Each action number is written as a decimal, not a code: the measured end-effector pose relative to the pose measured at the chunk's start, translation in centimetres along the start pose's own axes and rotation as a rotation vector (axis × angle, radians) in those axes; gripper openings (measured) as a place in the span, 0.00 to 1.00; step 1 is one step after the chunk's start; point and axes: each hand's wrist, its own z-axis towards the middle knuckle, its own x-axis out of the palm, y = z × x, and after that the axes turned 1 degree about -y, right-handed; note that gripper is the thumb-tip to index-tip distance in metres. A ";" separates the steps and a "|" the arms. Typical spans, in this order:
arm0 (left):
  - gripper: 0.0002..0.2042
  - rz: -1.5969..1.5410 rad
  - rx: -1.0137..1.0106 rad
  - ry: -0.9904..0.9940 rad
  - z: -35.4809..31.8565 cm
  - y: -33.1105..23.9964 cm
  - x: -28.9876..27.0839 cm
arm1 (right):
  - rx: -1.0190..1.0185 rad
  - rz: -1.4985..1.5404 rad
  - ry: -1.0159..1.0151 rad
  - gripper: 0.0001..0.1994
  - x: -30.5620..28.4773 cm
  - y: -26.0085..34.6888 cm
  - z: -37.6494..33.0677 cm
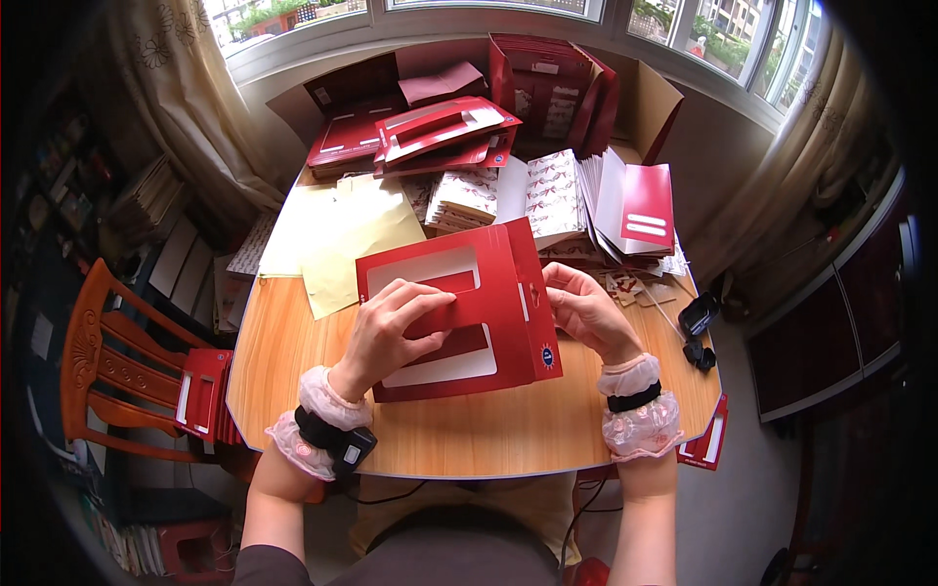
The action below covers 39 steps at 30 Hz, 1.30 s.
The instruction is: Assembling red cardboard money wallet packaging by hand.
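Nearest us lay the near edge of the wooden table (pixel 469 444), and just above it our two hands worked on a flat red carton blank (pixel 508 283) with white window panels, lying at the table's centre; our left hand (pixel 391 327) rested palm-down on its middle, fingers spread and pressing, not closed round anything; our right hand (pixel 581 308) pinched the blank's side flap at three o'clock, thumb and fingers closed on the edge. At twelve o'clock stood stacks of patterned inserts (pixel 469 195) and more red blanks (pixel 440 132); at ten o'clock lay yellow paper sheets (pixel 342 234); at nine o'clock, off the table, a wooden chair (pixel 107 361) held further red pieces. To fold well, we judged, the left palm should hold the panel flat while the right ran the flap squarely along its crease; any skew would likely misalign the window.
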 end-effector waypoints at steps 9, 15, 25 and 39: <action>0.19 -0.009 0.032 -0.007 -0.2 0.4 0.2 | -0.165 -0.290 -0.174 0.02 -1.2 -0.5 0.6; 0.18 0.041 -0.021 0.063 -1.4 1.2 -0.3 | -0.439 -0.849 -0.728 0.04 -3.6 0.9 1.2; 0.19 -0.061 -0.007 0.190 -0.4 0.0 0.5 | -0.352 -1.334 -1.083 0.03 -7.4 3.7 -2.6; 0.33 -0.216 -0.084 0.182 -0.9 0.3 1.0 | -0.743 -1.787 0.043 0.20 9.1 -4.5 1.3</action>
